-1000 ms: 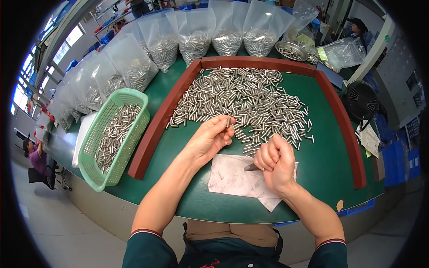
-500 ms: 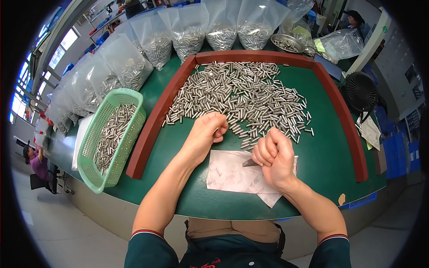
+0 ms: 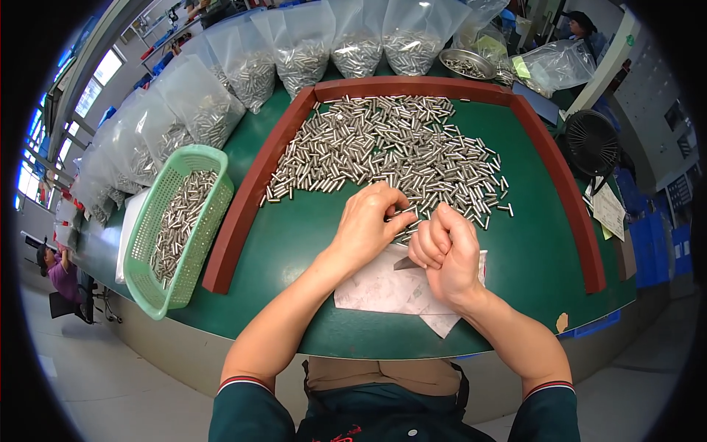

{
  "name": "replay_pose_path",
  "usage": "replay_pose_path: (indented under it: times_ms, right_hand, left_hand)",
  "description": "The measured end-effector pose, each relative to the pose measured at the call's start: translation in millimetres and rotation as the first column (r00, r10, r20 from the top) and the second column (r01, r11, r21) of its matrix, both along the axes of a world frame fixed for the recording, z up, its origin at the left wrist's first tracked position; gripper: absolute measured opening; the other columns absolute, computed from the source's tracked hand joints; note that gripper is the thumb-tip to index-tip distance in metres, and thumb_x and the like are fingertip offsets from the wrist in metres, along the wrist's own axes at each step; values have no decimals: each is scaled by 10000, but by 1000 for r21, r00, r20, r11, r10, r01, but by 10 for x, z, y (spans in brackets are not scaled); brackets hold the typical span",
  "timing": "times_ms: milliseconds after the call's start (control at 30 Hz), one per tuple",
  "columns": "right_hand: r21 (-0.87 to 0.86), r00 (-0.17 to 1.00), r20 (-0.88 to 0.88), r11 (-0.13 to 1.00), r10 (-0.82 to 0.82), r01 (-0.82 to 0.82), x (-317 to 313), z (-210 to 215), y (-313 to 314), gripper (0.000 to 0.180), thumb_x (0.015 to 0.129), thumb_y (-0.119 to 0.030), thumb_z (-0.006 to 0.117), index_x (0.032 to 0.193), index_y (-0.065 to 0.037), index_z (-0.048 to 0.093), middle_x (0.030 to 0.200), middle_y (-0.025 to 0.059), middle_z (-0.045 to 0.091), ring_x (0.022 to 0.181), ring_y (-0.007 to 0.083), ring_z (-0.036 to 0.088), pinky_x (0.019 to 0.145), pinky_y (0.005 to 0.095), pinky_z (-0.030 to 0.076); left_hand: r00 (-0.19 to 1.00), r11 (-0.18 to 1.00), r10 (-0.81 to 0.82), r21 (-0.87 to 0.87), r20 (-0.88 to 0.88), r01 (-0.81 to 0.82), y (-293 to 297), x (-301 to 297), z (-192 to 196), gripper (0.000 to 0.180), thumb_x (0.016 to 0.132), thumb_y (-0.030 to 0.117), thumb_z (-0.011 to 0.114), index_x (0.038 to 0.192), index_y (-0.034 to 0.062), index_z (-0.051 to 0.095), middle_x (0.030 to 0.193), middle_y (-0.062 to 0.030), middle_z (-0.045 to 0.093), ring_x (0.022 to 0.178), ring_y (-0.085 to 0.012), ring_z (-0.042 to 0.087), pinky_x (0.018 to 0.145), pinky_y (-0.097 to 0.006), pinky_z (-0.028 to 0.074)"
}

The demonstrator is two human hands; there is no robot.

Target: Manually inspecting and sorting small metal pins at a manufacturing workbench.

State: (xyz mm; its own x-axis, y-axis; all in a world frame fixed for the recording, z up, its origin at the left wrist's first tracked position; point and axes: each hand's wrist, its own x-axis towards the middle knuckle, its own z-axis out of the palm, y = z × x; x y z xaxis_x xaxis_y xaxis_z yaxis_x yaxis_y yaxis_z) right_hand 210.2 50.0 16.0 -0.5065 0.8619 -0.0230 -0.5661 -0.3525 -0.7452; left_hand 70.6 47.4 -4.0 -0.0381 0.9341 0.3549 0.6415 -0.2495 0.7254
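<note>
While the left hand (image 3: 366,225) rests at the near edge of the heap of metal pins (image 3: 390,158), its fingertips pinch a few pins; grip closed on them. Right hand (image 3: 447,250) clenched in a fist just beside it, over the white paper sheet (image 3: 379,287); a small dark blade-like tip shows under the fist, contents otherwise hidden.

Surroundings: pins lie on the green worktop (image 3: 294,236) inside a red-brown raised frame (image 3: 243,199) that walls the left, far and right sides; near side open toward the person. Bare green mat between heap and paper, and on the right inside the frame. Left of the frame, a green mesh basket (image 3: 213,214) partly filled with pins, resting on a white tray (image 3: 127,228).

Far edge: a row of clear plastic bags (image 3: 250,66) holding pins, curving round to the left. A metal bowl (image 3: 465,65) beyond the frame, a black fan (image 3: 591,144) at right, paper slips (image 3: 610,210) beside it.
</note>
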Motion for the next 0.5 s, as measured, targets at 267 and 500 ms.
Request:
replay_pose_path:
  times_ms: [267, 500]
  right_hand:
    - [6, 1000, -1, 1000, -9, 9, 2, -1, -5, 449, 899, -236, 358, 478, -113, 262, 402, -4, 265, 370, 86, 197, 376, 244, 200]
    - [2, 1000, 1, 1000, -2, 2, -4, 33, -16, 444, 901, -236, 357, 485, -111, 261, 402, -3, 261, 376, 87, 192, 377, 245, 201]
  left_hand:
    - [999, 1000, -2, 31, -36, 3, 33, -36, -43, 97, 686, 57, 630, 713, 0, 556, 672, -99, 533, 612, -230, 508, 569, -329, 410]
    - [959, 970, 37, -242, 281, 34, 11, -193, 15, 85, 785, 88, 574, 834, 21, 556, 718, -14, 531, 650, -105, 492, 590, -234, 400]
